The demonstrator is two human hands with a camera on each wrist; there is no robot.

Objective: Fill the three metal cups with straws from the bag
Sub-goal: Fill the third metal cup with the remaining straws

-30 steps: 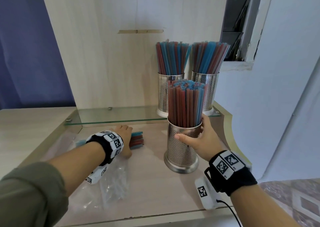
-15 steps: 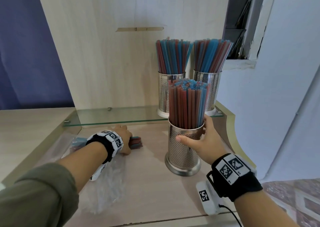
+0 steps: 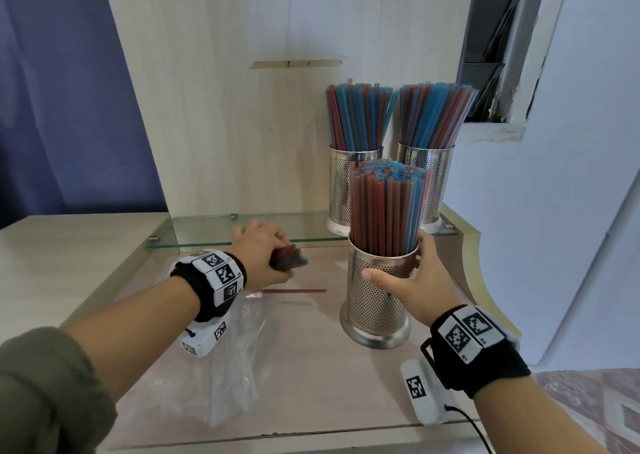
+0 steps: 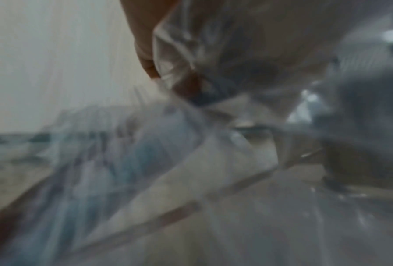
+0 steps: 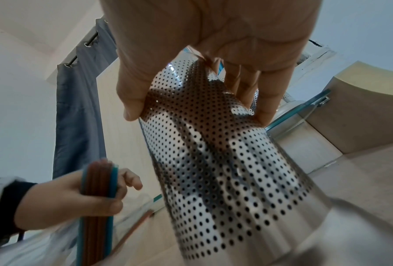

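My right hand grips the upper part of the near perforated metal cup, thumb in front, fingers behind; the right wrist view shows the same cup. It stands on the wooden counter, packed with red and blue straws. Two more filled cups stand on the glass shelf behind. My left hand grips a bundle of red and blue straws, also seen as the bundle, lifted off the clear plastic bag. The left wrist view is blurred plastic.
One loose red straw lies on the counter between the hands. The glass shelf runs along the wooden back panel. A blue curtain hangs at left, a white wall at right. The counter's curved edge is right of the cup.
My left hand has closed round the straws and lifted the bundle off the bag. One red straw now lies alone on the counter. The right hand still holds the cup.
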